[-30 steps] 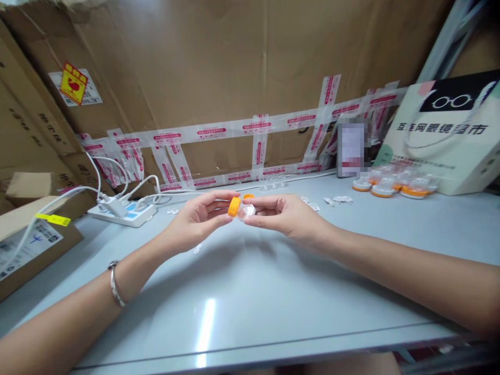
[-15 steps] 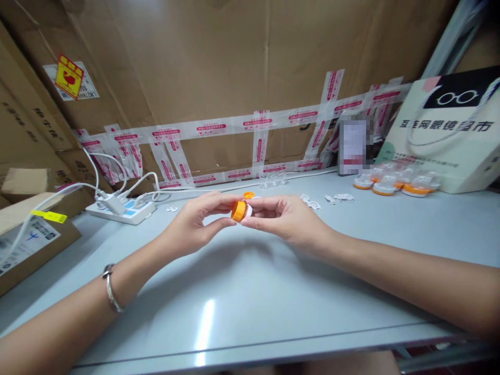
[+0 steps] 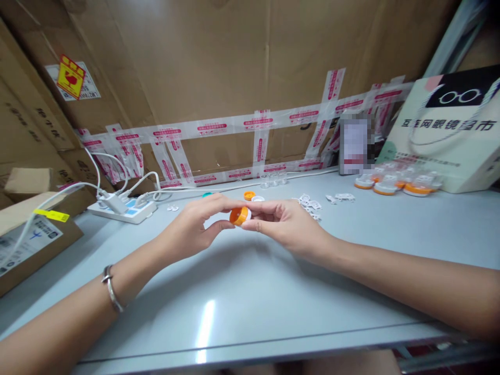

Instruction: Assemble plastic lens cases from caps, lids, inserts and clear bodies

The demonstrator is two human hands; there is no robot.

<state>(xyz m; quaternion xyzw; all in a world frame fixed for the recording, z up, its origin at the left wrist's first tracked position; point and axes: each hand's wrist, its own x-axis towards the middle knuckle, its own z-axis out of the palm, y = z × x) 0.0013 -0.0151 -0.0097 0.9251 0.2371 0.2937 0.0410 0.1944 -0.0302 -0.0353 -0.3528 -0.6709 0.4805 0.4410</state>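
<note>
Between my two hands, above the table, is a small round orange cap (image 3: 238,215) with a white round piece (image 3: 249,214) against its right side. My left hand (image 3: 203,221) pinches the orange cap from the left, thumb below and fingers above. From the right, my right hand (image 3: 279,219) grips the white piece, its fingertips partly hiding it. Just behind the hands lie another orange cap (image 3: 249,196) and a white ring (image 3: 258,199). A green cap (image 3: 207,195) peeks out behind my left fingers.
Small white plastic parts (image 3: 308,203) lie right of my hands. Clear cups (image 3: 273,180) stand at the back. Assembled orange-and-white round pieces (image 3: 390,183) sit before a paper bag (image 3: 449,130) and a phone (image 3: 353,146). A power strip (image 3: 123,208) with cables is at left.
The orange cap has turned so its hollow inside faces me more. My hands have shifted slightly, uncovering the white ring and green cap behind them.
</note>
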